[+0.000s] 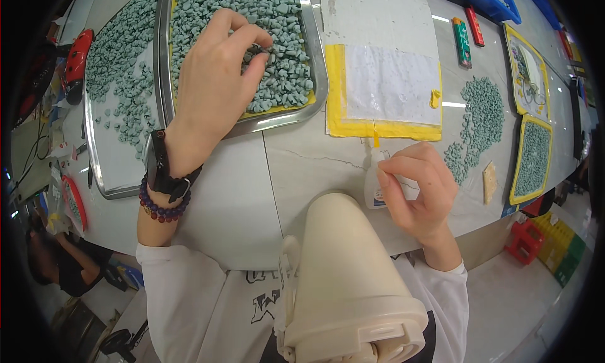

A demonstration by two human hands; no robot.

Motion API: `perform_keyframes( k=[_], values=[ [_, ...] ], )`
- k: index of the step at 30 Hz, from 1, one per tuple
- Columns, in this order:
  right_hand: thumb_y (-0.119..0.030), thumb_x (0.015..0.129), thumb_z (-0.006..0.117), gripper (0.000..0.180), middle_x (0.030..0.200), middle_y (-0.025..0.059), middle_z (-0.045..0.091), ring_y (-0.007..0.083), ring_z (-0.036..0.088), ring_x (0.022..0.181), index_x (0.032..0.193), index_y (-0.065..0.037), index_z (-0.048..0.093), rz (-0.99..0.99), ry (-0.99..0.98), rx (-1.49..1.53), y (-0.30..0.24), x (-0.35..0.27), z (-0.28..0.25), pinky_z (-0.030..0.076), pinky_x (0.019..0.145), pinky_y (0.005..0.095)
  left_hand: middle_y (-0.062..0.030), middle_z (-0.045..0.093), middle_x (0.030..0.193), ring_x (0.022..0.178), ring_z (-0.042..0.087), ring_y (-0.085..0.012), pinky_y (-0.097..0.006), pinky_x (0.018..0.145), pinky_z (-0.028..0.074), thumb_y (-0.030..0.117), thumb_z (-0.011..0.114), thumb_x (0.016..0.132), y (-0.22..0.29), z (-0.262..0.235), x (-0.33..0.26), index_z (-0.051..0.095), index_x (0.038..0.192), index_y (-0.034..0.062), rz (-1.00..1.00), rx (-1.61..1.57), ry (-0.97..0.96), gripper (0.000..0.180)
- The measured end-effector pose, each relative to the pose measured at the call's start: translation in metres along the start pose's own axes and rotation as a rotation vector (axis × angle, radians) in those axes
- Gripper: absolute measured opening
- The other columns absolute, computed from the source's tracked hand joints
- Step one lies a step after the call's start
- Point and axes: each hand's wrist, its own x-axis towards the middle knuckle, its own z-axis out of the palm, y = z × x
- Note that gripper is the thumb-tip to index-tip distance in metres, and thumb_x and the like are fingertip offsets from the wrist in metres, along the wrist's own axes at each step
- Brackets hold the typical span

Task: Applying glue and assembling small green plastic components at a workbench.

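My left hand [217,67] reaches over a metal tray [320,79] heaped with small grey-green stones [283,79]. Thumb and fingers pinch together there, around something small and dark that I cannot make out. My right hand [422,186] is held above the table, thumb and forefinger closed at their tips; whatever may be between them is too small to see. Right beside those fingertips stands a small white squeeze bottle [374,190] with a yellow nozzle, partly covered by the hand. Ahead of it lies a yellow-edged board [384,133] with a white sheet [391,79] on top.
A second tray [113,190] of stones lies at the left. A large cream tumbler [353,256] rises close to my chest. To the right are loose stones [482,123], a green lighter [462,43], a red lighter [474,26] and a yellow-rimmed tray [520,196].
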Motion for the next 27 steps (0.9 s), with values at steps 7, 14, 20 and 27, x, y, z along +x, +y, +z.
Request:
perform_keyframes(
  k=[7,14,20,27],
  values=[
    [0.007,0.059,0.069,0.023,0.067,0.0057,0.056,0.0196,0.051,0.056,0.079,-0.004,0.063,0.040,0.058,-0.002,0.000,0.000,0.003,0.038,0.050,0.0286,-0.0069,0.055,0.089,0.073,0.056,-0.0248,-0.035,0.063,0.045,0.001,0.066,0.071,-0.005,0.000,-0.003,0.057,0.081,0.0049,0.140,0.035,0.080,0.014],
    [0.008,0.060,0.068,0.024,0.069,0.0061,0.057,0.0195,0.051,0.056,0.080,-0.004,0.062,0.051,0.102,0.015,0.002,0.000,0.002,0.038,0.050,0.0286,-0.0136,0.064,0.091,0.076,0.062,-0.0209,-0.029,0.067,0.050,-0.008,0.066,0.068,0.038,-0.010,-0.024,0.056,0.076,-0.0005,0.205,-0.264,0.130,0.015],
    [0.006,0.060,0.068,0.030,0.069,0.0066,0.057,0.0199,0.053,0.059,0.088,-0.002,0.061,-0.011,0.046,0.013,0.006,0.001,0.000,0.040,0.053,0.0286,-0.0127,0.064,0.091,0.076,0.061,-0.0167,-0.025,0.069,0.051,-0.011,0.064,0.069,0.072,0.012,-0.056,0.053,0.072,0.0005,0.002,-0.856,-0.268,0.016],
    [-0.006,0.056,0.076,0.049,0.081,0.0053,0.056,0.0210,0.052,0.074,0.102,-0.006,0.061,0.258,-0.512,-0.070,-0.008,0.014,-0.037,0.039,0.065,0.0329,-0.0052,0.056,0.098,0.088,0.056,-0.0088,-0.021,0.069,0.049,-0.007,0.063,0.077,0.064,0.023,-0.062,0.058,0.078,0.0004,-0.515,-1.250,-0.460,0.010]
  ],
)
